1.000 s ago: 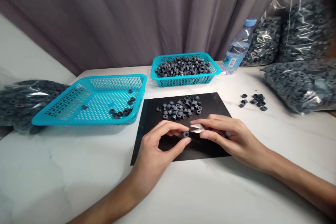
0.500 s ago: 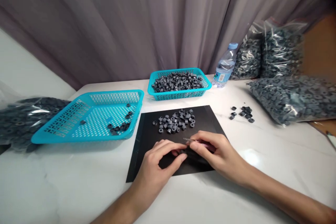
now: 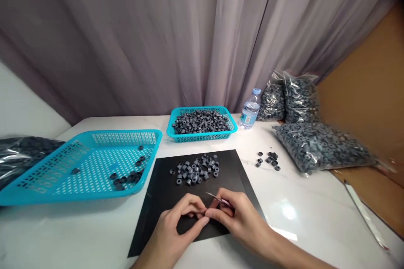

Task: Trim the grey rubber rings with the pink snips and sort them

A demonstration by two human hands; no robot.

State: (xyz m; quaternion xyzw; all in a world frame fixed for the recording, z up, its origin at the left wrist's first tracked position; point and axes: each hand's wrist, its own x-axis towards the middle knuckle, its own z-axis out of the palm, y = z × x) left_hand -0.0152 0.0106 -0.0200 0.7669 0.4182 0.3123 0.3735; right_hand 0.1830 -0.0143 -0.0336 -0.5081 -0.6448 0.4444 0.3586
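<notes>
My left hand (image 3: pixel 176 223) is low over the black mat (image 3: pixel 151 214), thumb and fingers pinched together. Whatever lies between those fingertips is hidden. Touching them from the right is the thumb of my right hand (image 3: pixel 243 215). Its fingers are wrapped round a slim pointed tool (image 3: pixel 215 197), whose thin metal-looking tip sticks out up and to the left above my left fingertips. Beyond both hands, a loose pile of small dark grey rings (image 3: pixel 195 171) lies on the mat.
A large blue basket (image 3: pixel 94 195) at left holds several rings. The smaller blue basket (image 3: pixel 202 137) behind is full of them. At right are scattered rings (image 3: pixel 274 160), a water bottle (image 3: pixel 250 110), filled bags (image 3: pixel 325 147) and a long white strip (image 3: pixel 366 216). Another bag (image 3: pixel 28 149) lies far left.
The view has tilted up and shifted right. My hands have come closer together, their fingertips now meeting. The tool's tip now points up and left, clear of my left fingertips.
</notes>
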